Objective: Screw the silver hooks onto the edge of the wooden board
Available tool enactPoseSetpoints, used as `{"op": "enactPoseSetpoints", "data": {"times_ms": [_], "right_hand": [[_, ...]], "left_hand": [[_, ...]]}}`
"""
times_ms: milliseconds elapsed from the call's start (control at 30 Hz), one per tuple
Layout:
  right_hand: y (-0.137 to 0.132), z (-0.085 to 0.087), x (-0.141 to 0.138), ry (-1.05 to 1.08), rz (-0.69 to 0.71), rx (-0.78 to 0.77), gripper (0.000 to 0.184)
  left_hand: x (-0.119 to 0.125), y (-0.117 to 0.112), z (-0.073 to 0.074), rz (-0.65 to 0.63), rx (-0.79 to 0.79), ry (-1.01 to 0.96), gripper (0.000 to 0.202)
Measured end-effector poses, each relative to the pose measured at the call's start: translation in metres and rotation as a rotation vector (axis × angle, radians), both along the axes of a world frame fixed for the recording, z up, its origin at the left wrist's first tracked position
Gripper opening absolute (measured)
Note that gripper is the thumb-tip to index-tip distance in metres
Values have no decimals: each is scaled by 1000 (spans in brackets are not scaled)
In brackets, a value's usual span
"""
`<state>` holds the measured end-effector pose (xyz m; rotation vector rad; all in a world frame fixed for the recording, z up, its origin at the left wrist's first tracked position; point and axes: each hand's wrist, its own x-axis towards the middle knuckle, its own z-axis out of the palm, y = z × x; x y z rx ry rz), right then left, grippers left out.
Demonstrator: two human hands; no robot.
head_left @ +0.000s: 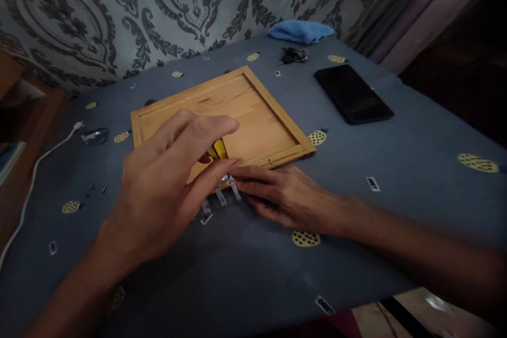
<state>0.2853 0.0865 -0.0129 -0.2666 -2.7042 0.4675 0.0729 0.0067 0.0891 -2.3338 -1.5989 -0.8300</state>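
Note:
My left hand is curled around the yellow-and-black handle of a screwdriver, much of it hidden behind the fingers. The handle stands upright over the near edge of a framed wooden board that lies flat on the table. Along that edge, several small clear or silvery hooks stick out towards me. My right hand is closed at the same edge, its fingertips pressed together against the hook furthest right. The screwdriver's tip is hidden.
Small dark screws lie on the patterned blue tablecloth at left. A white cable and a coiled dark cord are near the left edge. A black phone, keys and a blue cloth sit at back right.

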Motion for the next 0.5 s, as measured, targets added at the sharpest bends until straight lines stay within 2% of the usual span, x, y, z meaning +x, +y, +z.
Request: {"op": "enactPoseSetpoints", "data": {"times_ms": [167, 400, 500], "right_hand": [[0, 0, 0, 10, -8, 8, 36], [0, 1, 1, -3, 4, -17, 37], [0, 1, 1, -1, 6, -20, 37]], "left_hand": [[3, -2, -1, 26, 49, -9, 21], [-2, -2, 0, 58, 4, 3, 24], [-4, -1, 1, 26, -16, -53, 25]]}}
